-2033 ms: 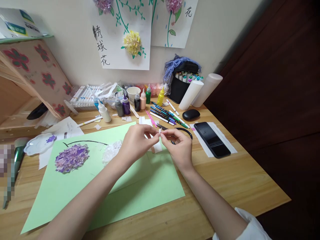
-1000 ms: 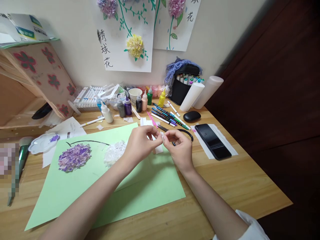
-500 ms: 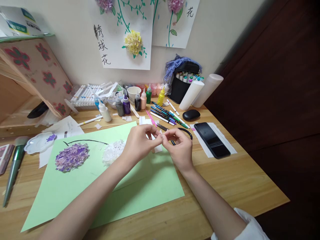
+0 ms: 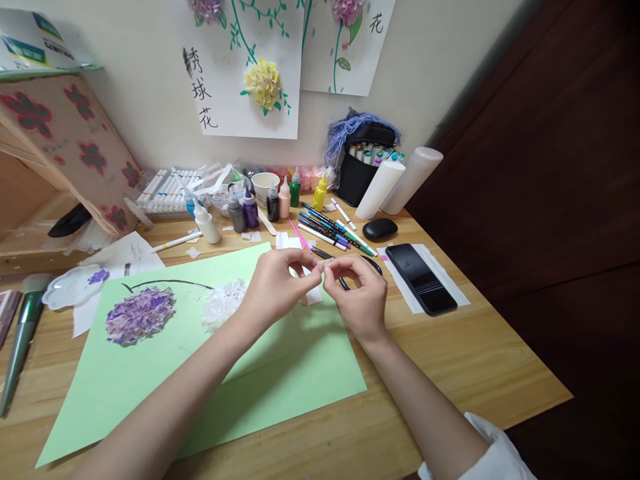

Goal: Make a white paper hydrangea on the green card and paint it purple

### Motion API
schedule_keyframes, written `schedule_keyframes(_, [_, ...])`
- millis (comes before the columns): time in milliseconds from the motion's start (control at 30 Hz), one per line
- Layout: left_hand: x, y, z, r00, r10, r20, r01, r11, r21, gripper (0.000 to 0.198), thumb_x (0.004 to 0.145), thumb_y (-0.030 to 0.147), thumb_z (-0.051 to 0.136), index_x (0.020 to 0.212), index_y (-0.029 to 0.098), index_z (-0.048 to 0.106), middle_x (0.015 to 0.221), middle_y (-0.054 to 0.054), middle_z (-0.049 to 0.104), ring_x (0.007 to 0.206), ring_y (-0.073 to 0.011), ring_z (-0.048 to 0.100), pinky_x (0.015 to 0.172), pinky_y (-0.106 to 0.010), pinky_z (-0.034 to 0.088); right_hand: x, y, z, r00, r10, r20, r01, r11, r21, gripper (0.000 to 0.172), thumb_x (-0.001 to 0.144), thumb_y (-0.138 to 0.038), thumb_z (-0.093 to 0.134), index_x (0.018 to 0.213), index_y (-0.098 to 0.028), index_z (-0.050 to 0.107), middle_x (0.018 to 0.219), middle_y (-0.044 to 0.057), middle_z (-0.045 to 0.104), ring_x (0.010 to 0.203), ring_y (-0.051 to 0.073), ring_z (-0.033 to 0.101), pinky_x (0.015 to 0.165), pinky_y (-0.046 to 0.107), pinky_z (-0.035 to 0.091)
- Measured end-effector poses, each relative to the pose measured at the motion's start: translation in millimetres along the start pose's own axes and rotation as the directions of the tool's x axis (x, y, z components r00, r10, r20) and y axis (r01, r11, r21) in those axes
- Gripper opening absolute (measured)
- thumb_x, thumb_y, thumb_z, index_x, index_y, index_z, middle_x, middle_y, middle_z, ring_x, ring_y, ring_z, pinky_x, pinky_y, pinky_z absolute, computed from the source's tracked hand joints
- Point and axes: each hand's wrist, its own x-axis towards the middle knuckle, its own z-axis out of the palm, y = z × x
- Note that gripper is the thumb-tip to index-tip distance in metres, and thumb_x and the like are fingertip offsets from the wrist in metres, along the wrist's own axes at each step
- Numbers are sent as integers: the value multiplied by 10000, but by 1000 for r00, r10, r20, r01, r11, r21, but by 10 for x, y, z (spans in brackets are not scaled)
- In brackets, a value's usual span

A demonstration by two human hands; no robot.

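Above the green paper [image 4: 300, 373], my left hand [image 4: 280, 280] and my right hand [image 4: 357, 293] meet with thumbs and forefingers pinched together. Between the fingertips is a tiny white scrap, mostly covered by them, which looks like paper. A white ruffled flower [image 4: 223, 307] is partly hidden behind my left hand. To its left lies a purple ruffled flower [image 4: 140, 315], and a dark drawn stem [image 4: 173, 283] curves over both. Scissors [image 4: 373, 263] with black handles lie just behind my right hand, partly covered by it.
Several pens [image 4: 327, 230] lie behind my hands. Paint bottles [image 4: 250, 210] stand near the wall. A phone [image 4: 421, 279] rests on white paper at right, with a black mouse [image 4: 380, 229] behind it. A palette [image 4: 70, 288] and a brush [image 4: 23, 333] are at left.
My fingertips have shifted slightly against each other around the white scrap. The whole view has moved a little; the objects on the table stay in place.
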Motion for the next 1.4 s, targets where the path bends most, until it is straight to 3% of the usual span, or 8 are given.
schedule_keyframes(200, [13, 19, -12, 1000, -10, -4, 10, 1000, 5, 152, 786, 286, 611, 772, 192, 730, 748, 4, 734, 660, -127, 601, 585, -221, 431, -6, 0, 10, 1000, 21, -10, -21, 1000, 6, 71, 794, -131, 638, 794, -201, 633, 776, 7, 660, 726, 141, 634, 674, 277, 547])
schedule_keyframes(333, [23, 29, -42, 1000, 6, -5, -6, 1000, 31, 159, 790, 273, 594, 746, 178, 713, 729, 4, 721, 660, -123, 586, 598, -222, 424, 42, 19, 17, 981, 190, -35, -183, 971, 151, 163, 769, -213, 690, 923, -209, 637, 916, 34, 671, 786, 145, 639, 681, 273, 563])
schedule_keyframes(400, [27, 28, -65, 1000, 17, 5, -17, 998, 57, 151, 782, 259, 591, 739, 171, 707, 731, 1, 720, 666, -124, 585, 605, -223, 422, 79, 33, 13, 959, 281, 30, -279, 926, 255, 215, 742, -258, 725, 936, -205, 651, 947, 47, 693, 802, 153, 654, 684, 276, 572])
schedule_keyframes(533, [29, 20, -100, 999, 31, 13, -32, 995, 98, 149, 784, 260, 586, 757, 177, 707, 740, 1, 719, 668, -125, 583, 606, -231, 415, 115, 52, 3, 928, 332, 171, -372, 856, 360, 99, 750, -269, 732, 791, -192, 684, 792, 25, 720, 752, 159, 684, 702, 286, 580])
schedule_keyframes(733, [6, 61, -75, 999, -36, -7, 36, 999, 27, 110, 752, 259, 623, 741, 174, 691, 745, -6, 707, 654, -129, 589, 584, -231, 433, 72, 20, -13, 989, 141, -54, -121, 954, 275, 42, 798, -193, 701, 829, -217, 715, 843, 26, 718, 823, 169, 688, 746, 301, 586])
schedule_keyframes(900, [3, 102, -53, 994, -75, 74, 87, 981, -172, 180, 769, 323, 639, 780, 160, 714, 781, -31, 726, 659, -144, 619, 565, -239, 475, 31, -16, -30, 991, -115, -70, 119, 991, 64, 153, 835, -139, 656, 899, -255, 732, 902, 32, 744, 869, 194, 699, 766, 350, 599])
schedule_keyframes(1067, [29, 88, -71, 990, -119, 76, 136, 949, -286, 226, 737, 364, 692, 777, 143, 720, 791, -52, 743, 735, -175, 662, 659, -260, 510, 6, -15, -25, 987, -156, -43, 156, 988, -6, 176, 857, -147, 631, 947, -264, 727, 942, 38, 758, 908, 206, 709, 819, 379, 607])
schedule_keyframes(1400, [31, 124, -115, 984, -161, 80, 177, 944, -277, 220, 701, 380, 735, 741, 164, 742, 770, -33, 750, 745, -166, 660, 692, -246, 493, 3, -14, -36, 984, -172, -54, 174, 984, 32, 255, 834, -78, 639, 981, -267, 725, 969, 30, 755, 927, 200, 705, 829, 372, 598])
